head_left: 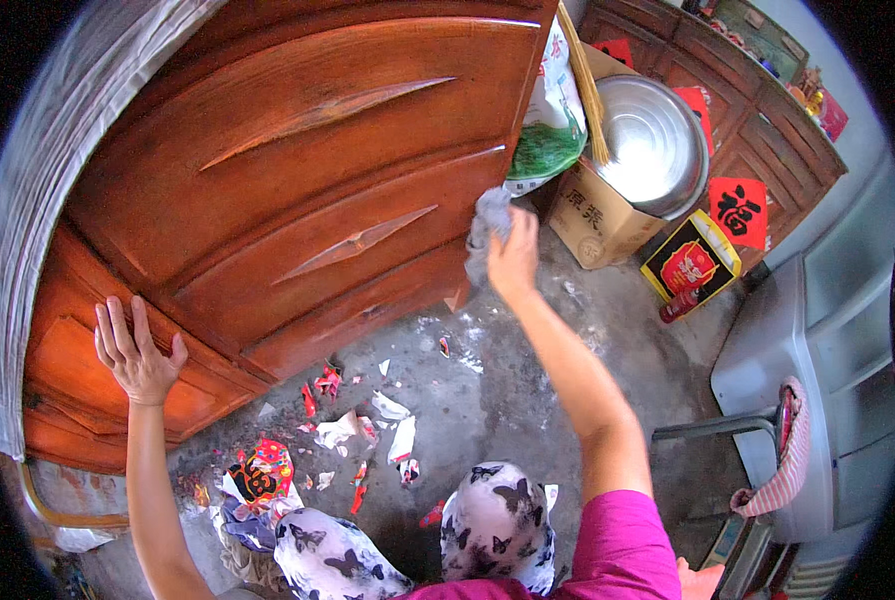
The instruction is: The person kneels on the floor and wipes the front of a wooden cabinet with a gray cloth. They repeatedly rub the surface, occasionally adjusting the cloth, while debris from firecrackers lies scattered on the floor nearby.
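Observation:
A reddish-brown wooden cabinet [367,130] with carved, curved panels fills the upper left. My right hand [514,255] is closed on a grey cloth [487,235], which lies against the cabinet's right edge, low down. Part of the cloth is bunched and slightly blurred. My left hand [137,355] has its fingers extended and its palm toward a lower panel [72,360] at the cabinet's left end. It holds nothing and appears to rest on the wood.
Torn paper scraps [337,430] litter the grey concrete floor [587,310]. Beyond my right hand stand a cardboard box [592,215], a round metal lid [647,140] and a black-and-yellow box [689,265]. At the right are a metal-framed stool [712,428] and a pale cabinet [767,360].

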Motion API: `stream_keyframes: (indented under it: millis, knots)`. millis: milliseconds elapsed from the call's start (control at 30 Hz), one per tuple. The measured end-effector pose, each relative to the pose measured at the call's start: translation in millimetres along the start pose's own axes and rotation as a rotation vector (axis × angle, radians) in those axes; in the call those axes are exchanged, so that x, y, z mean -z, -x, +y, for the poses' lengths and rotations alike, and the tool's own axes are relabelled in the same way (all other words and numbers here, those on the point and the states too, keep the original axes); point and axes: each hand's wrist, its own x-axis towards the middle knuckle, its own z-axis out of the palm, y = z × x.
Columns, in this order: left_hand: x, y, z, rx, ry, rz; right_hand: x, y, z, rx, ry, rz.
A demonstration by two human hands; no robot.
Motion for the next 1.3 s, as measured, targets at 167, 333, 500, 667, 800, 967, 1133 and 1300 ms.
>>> stream_keyframes:
  millis: [167, 333, 500, 667, 800, 967, 1133, 1300]
  knots:
    - [2.1, -0.7, -5.0, -0.016, 0.002, 0.02, 60.5, -142.2, -61.7, 0.265, -0.116, 0.409]
    - [2.6, -1.0, -5.7, -0.035, 0.002, 0.027, 60.4, -246.9, -79.4, 0.566, -0.025, 0.428]
    - [0.5, -5.2, -2.2, -0.027, 0.027, 0.043, 2.5, -132.3, -21.2, 0.196, -0.058, 0.384]
    - [0.9, 0.5, -7.3, -0.025, 0.009, 0.031, 28.2, -36.5, 12.5, -0.112, 0.172, -0.266]
    - [-2.4, 2.0, -1.9, -0.011, 0.019, 0.017, 57.4, -111.6, 4.8, 0.171, 0.079, 0.144]
    - [3.4, 1.7, -6.6, -0.024, 0.016, 0.016, 79.7, -253.9, -74.1, 0.548, -0.048, 0.431]
    - [4.0, 3.0, -6.2, -0.014, -0.002, -0.002, 21.6, -183.7, -41.9, 0.385, 0.01, 0.398]
    - [-2.8, 0.7, -2.2, -0.024, 0.036, 0.019, 15.2, -35.6, 21.4, 0.089, 0.202, -0.164]
